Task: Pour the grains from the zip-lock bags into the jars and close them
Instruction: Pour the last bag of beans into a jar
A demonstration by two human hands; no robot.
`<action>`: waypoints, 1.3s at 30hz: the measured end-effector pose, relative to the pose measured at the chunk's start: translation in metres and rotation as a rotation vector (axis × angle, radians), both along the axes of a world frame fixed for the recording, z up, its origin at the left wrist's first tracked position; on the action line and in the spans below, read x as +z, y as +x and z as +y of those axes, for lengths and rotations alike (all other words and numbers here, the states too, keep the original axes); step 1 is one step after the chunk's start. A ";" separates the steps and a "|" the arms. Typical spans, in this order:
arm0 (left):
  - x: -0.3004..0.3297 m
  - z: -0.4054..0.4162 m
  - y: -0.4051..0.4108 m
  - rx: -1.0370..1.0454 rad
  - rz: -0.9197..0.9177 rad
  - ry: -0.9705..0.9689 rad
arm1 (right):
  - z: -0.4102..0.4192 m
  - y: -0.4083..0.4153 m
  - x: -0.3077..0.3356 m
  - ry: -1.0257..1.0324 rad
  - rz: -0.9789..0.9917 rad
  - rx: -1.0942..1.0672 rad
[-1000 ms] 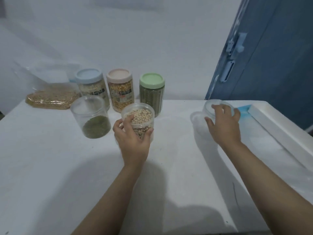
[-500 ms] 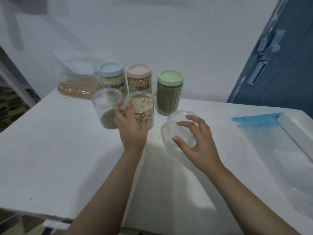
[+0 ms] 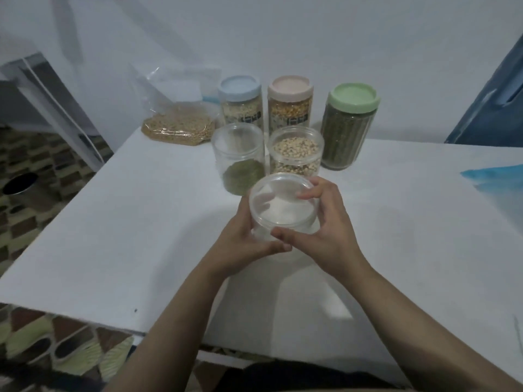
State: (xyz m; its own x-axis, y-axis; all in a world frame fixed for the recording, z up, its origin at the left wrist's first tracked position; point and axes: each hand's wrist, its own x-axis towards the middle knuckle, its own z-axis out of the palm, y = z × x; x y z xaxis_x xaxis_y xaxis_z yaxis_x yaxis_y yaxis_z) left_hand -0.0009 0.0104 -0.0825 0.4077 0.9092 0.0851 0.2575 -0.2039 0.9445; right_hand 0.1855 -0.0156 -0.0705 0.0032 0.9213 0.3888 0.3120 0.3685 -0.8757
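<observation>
An empty clear plastic jar point(image 3: 283, 206) with no lid is held near the middle of the white table point(image 3: 141, 222), my left hand point(image 3: 249, 244) wrapped around its left side and my right hand point(image 3: 328, 230) around its right. Just behind it stand an open jar of pale grains point(image 3: 295, 154) and an open jar with a little green grain point(image 3: 239, 159) at the bottom. A zip-lock bag of tan grains point(image 3: 178, 123) lies at the back left.
Three closed jars line the wall: blue lid point(image 3: 240, 101), pink lid point(image 3: 290, 100), green lid point(image 3: 349, 123). An empty bag with a blue strip point(image 3: 495, 176) lies at the right. The table's left edge drops to a patterned floor with a dark cup point(image 3: 19, 185).
My right hand carried the empty jar from the right side to the table's middle. My left hand let go of the pale-grain jar and took hold of the empty jar too.
</observation>
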 end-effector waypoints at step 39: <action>-0.013 0.025 -0.070 -0.162 -0.096 -0.045 | -0.010 -0.007 -0.004 -0.230 -0.057 -0.797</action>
